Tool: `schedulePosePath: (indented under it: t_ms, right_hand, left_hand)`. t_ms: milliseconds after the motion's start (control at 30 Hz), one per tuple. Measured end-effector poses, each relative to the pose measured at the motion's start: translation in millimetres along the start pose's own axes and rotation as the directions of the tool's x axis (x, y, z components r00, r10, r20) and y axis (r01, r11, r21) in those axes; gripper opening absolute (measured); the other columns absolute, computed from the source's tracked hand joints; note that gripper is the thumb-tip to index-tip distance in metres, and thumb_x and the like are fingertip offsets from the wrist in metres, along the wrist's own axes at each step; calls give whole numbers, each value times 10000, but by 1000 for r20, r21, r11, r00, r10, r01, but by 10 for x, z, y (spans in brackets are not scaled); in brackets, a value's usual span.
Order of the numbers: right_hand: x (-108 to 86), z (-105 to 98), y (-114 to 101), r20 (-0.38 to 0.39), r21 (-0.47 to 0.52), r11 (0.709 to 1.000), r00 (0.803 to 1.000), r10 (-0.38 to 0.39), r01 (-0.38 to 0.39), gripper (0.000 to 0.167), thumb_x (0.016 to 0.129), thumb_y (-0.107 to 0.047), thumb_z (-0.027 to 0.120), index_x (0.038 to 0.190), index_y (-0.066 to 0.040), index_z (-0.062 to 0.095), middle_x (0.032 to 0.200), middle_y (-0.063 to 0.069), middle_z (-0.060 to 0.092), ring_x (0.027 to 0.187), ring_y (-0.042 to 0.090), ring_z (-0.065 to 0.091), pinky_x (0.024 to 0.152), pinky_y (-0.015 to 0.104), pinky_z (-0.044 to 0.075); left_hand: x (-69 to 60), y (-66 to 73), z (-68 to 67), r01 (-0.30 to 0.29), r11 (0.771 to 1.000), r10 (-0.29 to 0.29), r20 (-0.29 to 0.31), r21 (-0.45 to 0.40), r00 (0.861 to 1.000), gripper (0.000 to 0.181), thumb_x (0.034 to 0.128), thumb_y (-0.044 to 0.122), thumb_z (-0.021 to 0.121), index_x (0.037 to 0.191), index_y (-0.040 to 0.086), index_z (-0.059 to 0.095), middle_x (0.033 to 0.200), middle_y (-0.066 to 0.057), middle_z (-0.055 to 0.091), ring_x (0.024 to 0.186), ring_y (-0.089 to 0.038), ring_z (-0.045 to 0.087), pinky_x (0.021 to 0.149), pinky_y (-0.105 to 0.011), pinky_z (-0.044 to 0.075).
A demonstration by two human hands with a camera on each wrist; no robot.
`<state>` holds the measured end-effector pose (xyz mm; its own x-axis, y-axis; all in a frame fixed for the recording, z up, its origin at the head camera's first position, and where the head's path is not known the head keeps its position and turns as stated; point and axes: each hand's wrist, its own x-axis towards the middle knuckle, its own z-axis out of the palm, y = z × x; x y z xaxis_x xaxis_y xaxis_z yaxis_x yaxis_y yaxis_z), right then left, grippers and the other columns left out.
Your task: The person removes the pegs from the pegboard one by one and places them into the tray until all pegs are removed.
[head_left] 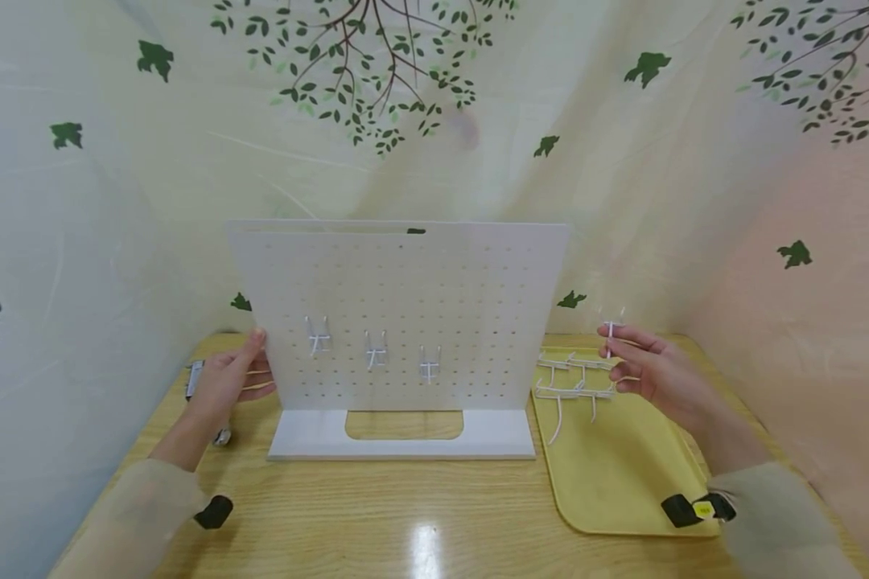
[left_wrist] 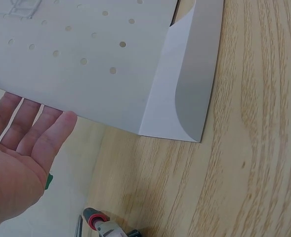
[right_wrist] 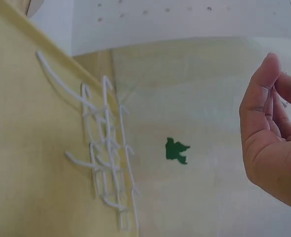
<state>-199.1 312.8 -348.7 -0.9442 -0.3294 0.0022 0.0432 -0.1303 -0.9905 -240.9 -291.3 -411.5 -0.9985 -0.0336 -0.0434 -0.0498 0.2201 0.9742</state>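
Observation:
A white pegboard stands upright on its flat base, and three white wire hooks hang across its middle. My left hand holds the board's left edge, thumb at the front and fingers behind; the left wrist view shows this hand at the edge too. Right of the board, my right hand pinches another white hook between thumb and fingers, above the tray. In the right wrist view this hand mostly hides that hook.
A yellow tray lies on the wooden table, right of the board. Several white hooks lie at the tray's far left. A drill-like tool lies left of the board, partly out of view. A leaf-patterned curtain surrounds the table.

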Motion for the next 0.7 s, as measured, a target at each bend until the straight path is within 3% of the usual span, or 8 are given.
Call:
schedulePosePath:
  t_ms: [400,700]
  right_hand:
    - [-154,-533,351,-138,-66,992,986,94,-104,266,1077,-105,517,1121,-260,728,1010,-29,675,779,144,685,708,277,609]
    - [-159,-680,543,-265,-206,945,944,197,-255,98,1043,-218,613,1055,-290,678,999,-49,688,824,168,699,745,305,621]
  left_hand:
    - [-6,23,-3,20,1000,-20,3,-18,1000,857,977,651,489,1278,-148,571,1055,-62,729,893,-126,730,798,-361,616]
    - [-20,33,10,22,999,-22,-6,28,1000,893,968,684,459,1314,-134,558,1138,-132,705,903,-107,723,808,-346,611]
